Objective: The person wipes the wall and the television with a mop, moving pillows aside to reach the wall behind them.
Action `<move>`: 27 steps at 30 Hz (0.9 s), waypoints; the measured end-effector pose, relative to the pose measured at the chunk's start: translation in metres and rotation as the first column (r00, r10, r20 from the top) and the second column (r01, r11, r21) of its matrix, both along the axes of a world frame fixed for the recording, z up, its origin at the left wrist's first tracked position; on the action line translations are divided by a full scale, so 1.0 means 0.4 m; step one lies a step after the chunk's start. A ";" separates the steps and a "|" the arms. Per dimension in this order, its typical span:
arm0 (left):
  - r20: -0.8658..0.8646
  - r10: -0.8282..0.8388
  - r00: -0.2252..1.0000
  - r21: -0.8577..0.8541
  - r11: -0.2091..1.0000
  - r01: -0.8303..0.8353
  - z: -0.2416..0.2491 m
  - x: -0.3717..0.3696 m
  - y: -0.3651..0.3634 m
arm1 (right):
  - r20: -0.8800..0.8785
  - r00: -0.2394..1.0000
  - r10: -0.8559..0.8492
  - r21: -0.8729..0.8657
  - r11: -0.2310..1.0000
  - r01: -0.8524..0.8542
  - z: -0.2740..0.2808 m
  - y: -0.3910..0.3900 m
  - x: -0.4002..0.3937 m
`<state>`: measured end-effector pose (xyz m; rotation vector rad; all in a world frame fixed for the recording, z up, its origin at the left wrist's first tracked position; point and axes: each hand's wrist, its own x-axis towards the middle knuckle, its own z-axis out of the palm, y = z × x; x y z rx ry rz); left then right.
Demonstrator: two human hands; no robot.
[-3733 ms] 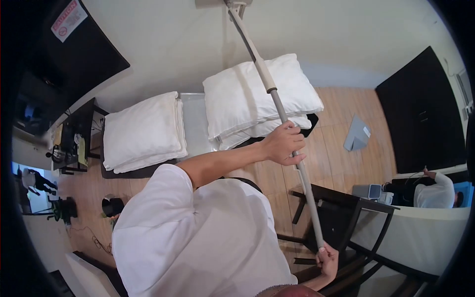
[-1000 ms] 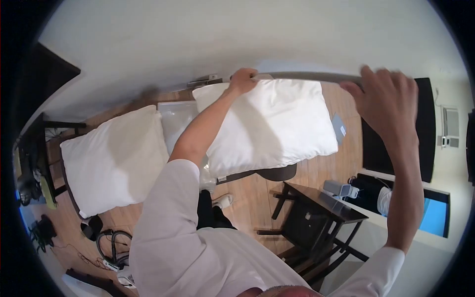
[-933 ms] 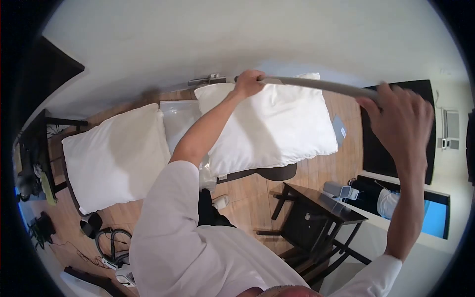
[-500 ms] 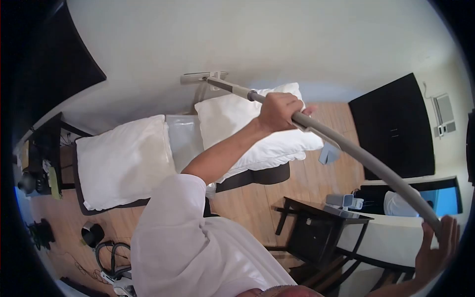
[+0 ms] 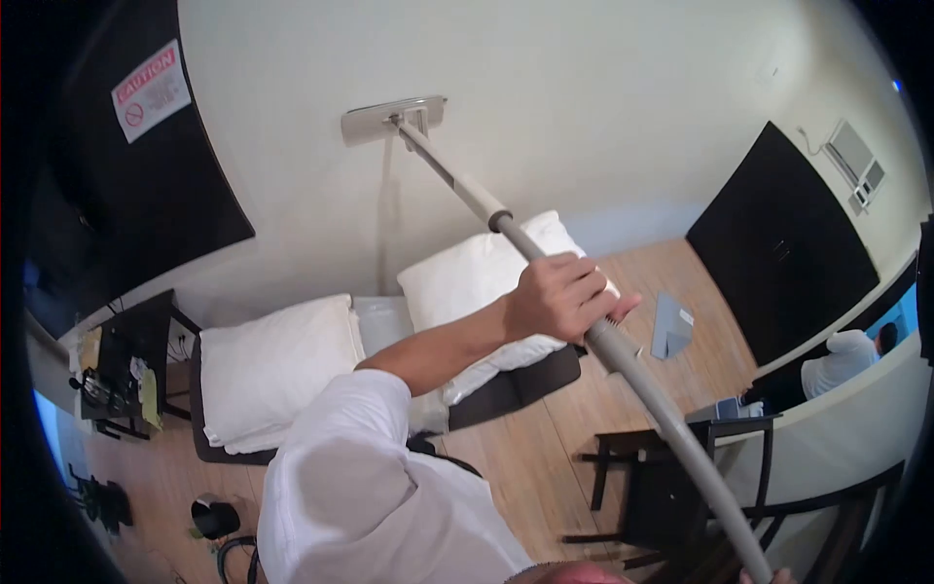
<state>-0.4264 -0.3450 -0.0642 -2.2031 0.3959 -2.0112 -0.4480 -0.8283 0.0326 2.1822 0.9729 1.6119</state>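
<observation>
The pale wall [image 5: 603,107] is filling the upper view, and a dark panel [image 5: 107,209] is bordering it on the left; a wide sideways sweep could be ending in a knock against that panel's edge. Below, a dark bench [image 5: 520,389] is bearing two white pillow stacks, the left one [image 5: 272,365] and the right one [image 5: 462,277]; a sagging pole could be brushing the right stack, since it is passing in front of it. A dark chair [image 5: 662,492] is standing near the pole's lower length, where a low swing of the butt could be catching its frame.

The long grey mop pole [image 5: 671,419] is slanting from the lower right up to its flat head [image 5: 365,122], which is lying against or very close to the wall (contact is hard to judge). Uneven pressure could be tipping the head at its joint.

The left hand [image 5: 572,297] is clamping around the mid-pole; a loosening there could be letting the pole twist. The right hand [image 5: 769,577] is barely showing at the bottom edge, so its grip is escaping judgement.
</observation>
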 end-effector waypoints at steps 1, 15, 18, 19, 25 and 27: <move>0.001 0.010 1.000 0.042 0.999 -0.010 -0.004 -0.004 -0.006 | 0.002 1.000 0.003 0.032 0.999 -0.003 -0.044 -0.020 -0.003; -0.836 0.076 0.543 0.130 0.990 0.061 -0.563 -0.090 0.061 | -0.940 0.276 0.200 0.272 0.928 0.254 -0.922 0.076 -0.100; -0.928 0.131 0.348 0.154 0.987 0.039 -0.630 -0.096 0.072 | -0.976 0.065 0.208 0.217 0.953 0.212 -1.124 0.140 -0.114; -0.950 0.141 0.279 0.155 0.988 0.027 -0.640 -0.108 0.076 | -0.981 0.009 0.193 0.191 0.960 0.205 -1.195 0.165 -0.115; -0.937 0.267 0.225 0.276 0.961 0.008 -0.784 -0.173 0.184 | -0.974 -0.207 0.090 0.057 0.986 0.159 -1.545 0.261 -0.117; -0.925 0.306 0.225 0.311 0.950 -0.016 -0.774 -0.179 0.227 | -0.968 -0.239 0.071 0.035 0.988 0.153 -1.610 0.285 -0.102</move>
